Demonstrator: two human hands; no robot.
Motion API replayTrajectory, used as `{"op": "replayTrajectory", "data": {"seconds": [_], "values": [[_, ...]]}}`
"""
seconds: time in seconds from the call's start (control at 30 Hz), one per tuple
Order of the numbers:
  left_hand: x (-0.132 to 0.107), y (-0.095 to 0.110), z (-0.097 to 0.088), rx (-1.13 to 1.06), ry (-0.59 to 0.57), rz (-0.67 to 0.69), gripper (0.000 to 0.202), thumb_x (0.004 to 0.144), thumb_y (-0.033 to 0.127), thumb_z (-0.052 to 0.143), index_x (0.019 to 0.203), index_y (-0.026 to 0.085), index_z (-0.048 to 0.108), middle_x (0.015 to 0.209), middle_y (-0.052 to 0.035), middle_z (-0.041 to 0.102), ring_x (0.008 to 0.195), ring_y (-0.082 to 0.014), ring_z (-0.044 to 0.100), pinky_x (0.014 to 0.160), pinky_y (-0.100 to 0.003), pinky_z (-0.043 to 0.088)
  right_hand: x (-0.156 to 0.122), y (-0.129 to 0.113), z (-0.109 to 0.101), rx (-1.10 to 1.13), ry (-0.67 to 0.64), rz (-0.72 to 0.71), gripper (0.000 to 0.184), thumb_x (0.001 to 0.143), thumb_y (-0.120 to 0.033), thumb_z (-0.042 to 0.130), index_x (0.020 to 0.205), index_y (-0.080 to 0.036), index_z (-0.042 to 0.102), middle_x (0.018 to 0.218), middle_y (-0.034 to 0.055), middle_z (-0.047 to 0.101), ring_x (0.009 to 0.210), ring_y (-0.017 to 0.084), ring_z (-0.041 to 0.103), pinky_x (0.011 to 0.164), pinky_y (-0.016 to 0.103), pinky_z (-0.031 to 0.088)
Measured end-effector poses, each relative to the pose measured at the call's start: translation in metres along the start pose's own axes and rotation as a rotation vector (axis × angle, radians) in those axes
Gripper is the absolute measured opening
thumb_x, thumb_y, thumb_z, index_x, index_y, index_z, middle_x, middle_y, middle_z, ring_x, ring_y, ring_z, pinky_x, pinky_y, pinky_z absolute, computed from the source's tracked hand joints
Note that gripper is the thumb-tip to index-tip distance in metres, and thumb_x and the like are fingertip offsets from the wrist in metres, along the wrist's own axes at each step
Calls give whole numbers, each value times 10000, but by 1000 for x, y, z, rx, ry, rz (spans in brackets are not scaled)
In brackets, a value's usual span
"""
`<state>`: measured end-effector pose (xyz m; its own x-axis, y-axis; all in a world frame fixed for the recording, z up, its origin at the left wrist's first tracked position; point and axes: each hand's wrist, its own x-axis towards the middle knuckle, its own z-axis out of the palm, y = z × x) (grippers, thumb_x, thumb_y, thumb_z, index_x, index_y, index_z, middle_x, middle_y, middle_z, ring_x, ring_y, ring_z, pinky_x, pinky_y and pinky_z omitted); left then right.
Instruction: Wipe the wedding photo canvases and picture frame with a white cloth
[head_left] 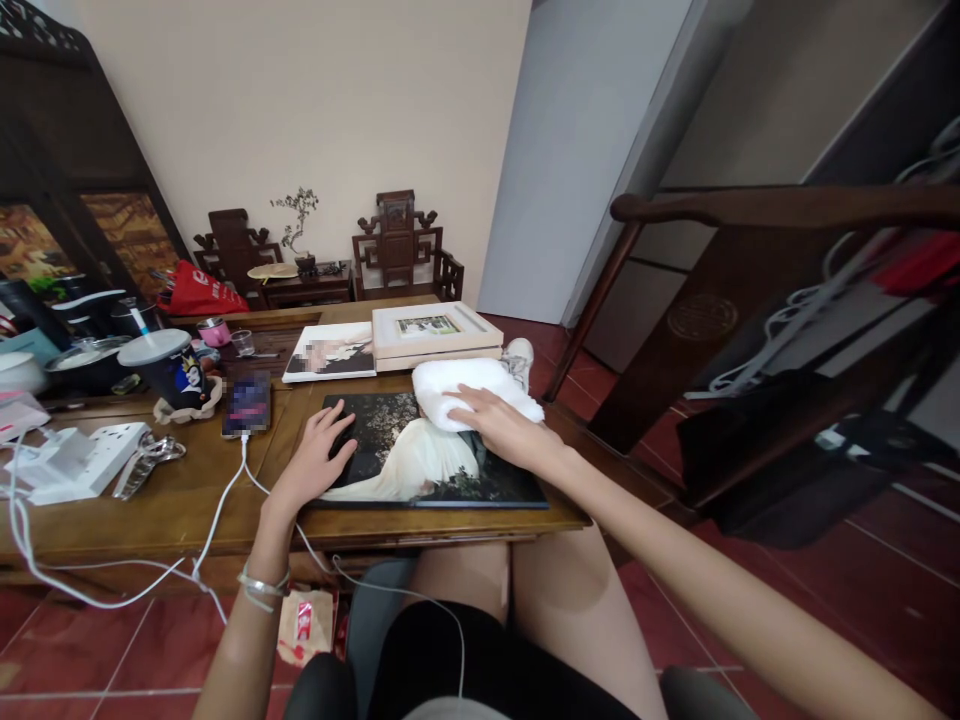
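A large dark photo panel (397, 470) showing a white dress lies flat on the wooden table (150, 510) in front of me. My left hand (315, 460) rests on its left edge with fingers spread, holding nothing. My right hand (499, 425) lies flat, fingers stretched out, pressing on a folded white cloth (465, 385) that sits on the panel's upper right part.
Behind the panel lie a smaller photo print (330, 352) and a pale boxed frame (435, 332). To the left sit a phone (247, 403) on a white cable, a dark cup (169, 368), keys (146, 460) and a power strip (82, 462). A dark wooden chair (750, 330) stands at the right.
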<state>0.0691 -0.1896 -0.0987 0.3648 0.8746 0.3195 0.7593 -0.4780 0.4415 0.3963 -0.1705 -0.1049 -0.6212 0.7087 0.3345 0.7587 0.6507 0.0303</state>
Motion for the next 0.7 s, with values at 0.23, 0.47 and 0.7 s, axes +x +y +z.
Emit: {"op": "replayTrajectory", "data": {"seconds": [0.23, 0.47, 0.7], "values": [[7, -7, 4, 43, 44, -43, 515, 905, 443, 489, 1303, 120, 538, 1467, -137, 443, 1390, -258, 321, 1156, -448, 263, 18, -9, -4, -27, 3, 58, 675, 648, 125, 371, 1212, -173, 591, 1381, 146, 523, 1359, 289, 383, 1094, 480, 348], [5, -5, 2, 23, -20, -121, 581, 926, 455, 406, 1404, 125, 418, 1524, -145, 348, 1437, -250, 265, 1155, -474, 249, 23, 0, 7, -14, 58, 38, 630, 652, 119, 383, 1174, -155, 606, 1335, 161, 549, 1327, 282, 422, 1063, 459, 380], [3, -13, 8, 32, -28, -139, 542, 956, 404, 310, 1413, 125, 392, 1541, -156, 308, 1441, -245, 252, 1147, -509, 246, 17, -7, -3, 4, 33, 68, 623, 645, 123, 367, 1150, -140, 619, 1320, 189, 552, 1302, 277, 453, 1039, 454, 406]]}}
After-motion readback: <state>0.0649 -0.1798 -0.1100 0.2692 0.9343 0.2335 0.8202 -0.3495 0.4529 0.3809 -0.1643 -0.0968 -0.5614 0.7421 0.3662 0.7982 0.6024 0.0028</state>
